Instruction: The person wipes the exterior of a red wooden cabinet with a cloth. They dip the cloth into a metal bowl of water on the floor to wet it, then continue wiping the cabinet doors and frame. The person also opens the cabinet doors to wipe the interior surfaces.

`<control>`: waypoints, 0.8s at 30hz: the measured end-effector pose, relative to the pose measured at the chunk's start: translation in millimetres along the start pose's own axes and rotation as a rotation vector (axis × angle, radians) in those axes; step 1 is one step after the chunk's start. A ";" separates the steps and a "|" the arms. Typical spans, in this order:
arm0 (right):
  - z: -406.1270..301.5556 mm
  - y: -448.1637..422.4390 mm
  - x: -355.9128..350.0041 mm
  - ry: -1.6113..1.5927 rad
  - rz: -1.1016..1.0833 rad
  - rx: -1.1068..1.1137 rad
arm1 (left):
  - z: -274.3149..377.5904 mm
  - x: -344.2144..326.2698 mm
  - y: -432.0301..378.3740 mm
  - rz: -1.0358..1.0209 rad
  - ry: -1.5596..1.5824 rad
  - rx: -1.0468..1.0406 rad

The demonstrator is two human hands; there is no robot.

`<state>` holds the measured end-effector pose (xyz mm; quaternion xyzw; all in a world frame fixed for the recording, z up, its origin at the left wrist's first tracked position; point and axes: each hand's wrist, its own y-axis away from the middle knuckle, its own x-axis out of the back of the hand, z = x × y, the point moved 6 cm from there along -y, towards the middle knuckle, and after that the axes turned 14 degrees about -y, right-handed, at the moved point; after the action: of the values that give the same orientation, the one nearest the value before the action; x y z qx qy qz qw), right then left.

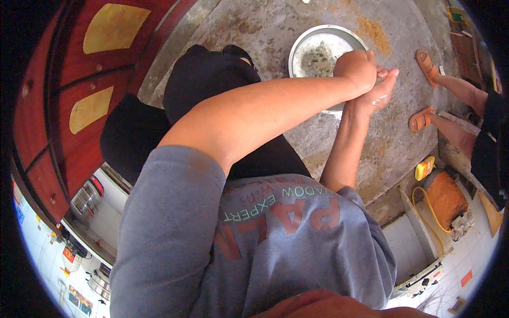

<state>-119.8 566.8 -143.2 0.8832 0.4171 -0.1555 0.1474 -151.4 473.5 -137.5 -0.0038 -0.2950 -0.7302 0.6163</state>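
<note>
A round metal basin [293, 59] sits on the floor before me, with whitish, foamy liquid and a dark, speckled patch [318, 57] in it. Above the basin's right rim, my left hand [354, 69] is curled and pressed against my right hand [377, 95]. The right one lies under it, palm partly turned up, with wet suds near the wrist. My left forearm crosses over in front of the right. Most of the fingers overlap or are hidden, and whether anything small is between the hands does not show.
Another person's legs [457, 89] in orange sandals [427, 65] stand to the right. Brown grains [373, 33] are scattered on the concrete floor [397, 119] beyond the basin. A dark red wooden cabinet [119, 71] stands at left. A yellow bottle [424, 168] and yellow hose [423, 214] are at lower right.
</note>
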 end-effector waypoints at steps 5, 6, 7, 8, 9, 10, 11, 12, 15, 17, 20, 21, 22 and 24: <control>26.8 -25.7 18.5 -0.567 0.093 -0.471 | 11.9 8.3 7.2 0.055 -0.368 -0.275; 35.1 -39.0 34.7 -0.564 0.102 -0.466 | 13.7 4.5 7.9 0.053 -0.545 -0.369; 50.6 -54.4 51.6 -0.514 0.058 -0.515 | 12.5 3.0 5.3 0.044 -0.542 -0.377; 61.2 -61.8 58.1 -0.467 0.010 -0.567 | 13.8 1.4 0.4 0.036 -0.577 -0.465; 58.5 -57.8 54.0 -0.466 0.015 -0.565 | 15.3 0.9 -1.2 0.026 -0.609 -0.547; 50.9 -57.6 50.3 -0.239 -0.035 -0.435 | 16.1 3.1 -5.7 0.038 -0.593 -0.546; 43.5 -56.5 44.2 -0.012 -0.084 -0.304 | 13.1 3.0 -8.2 0.032 -0.591 -0.547; 31.8 -40.9 30.3 0.102 -0.134 -0.291 | 8.6 9.7 -14.5 0.134 -0.559 -0.555; 23.3 -30.4 40.0 0.751 -0.456 -0.033 | 2.0 25.8 -30.4 0.231 -0.495 -0.456; 27.7 -26.1 51.2 0.752 -0.463 -0.014 | -2.0 44.6 -35.7 0.456 -0.530 -0.375; 59.2 -31.3 89.9 0.861 -0.426 -0.157 | -18.7 36.6 -58.3 0.266 -0.480 -0.278; 76.2 -33.5 101.3 0.860 -0.425 -0.159 | -25.7 27.7 -62.4 0.143 -0.523 -0.239; 93.8 -38.5 111.7 0.849 -0.417 -0.144 | -38.2 16.0 -60.2 -0.023 -0.485 -0.085; 139.8 -60.6 142.5 1.065 -0.418 -0.285 | -58.2 2.3 -65.1 -0.084 -0.611 -0.066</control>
<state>-102.4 647.6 -334.7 0.7101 0.6159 0.3412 0.0012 -189.9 450.3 -212.5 -0.2312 -0.4426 -0.7293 0.4677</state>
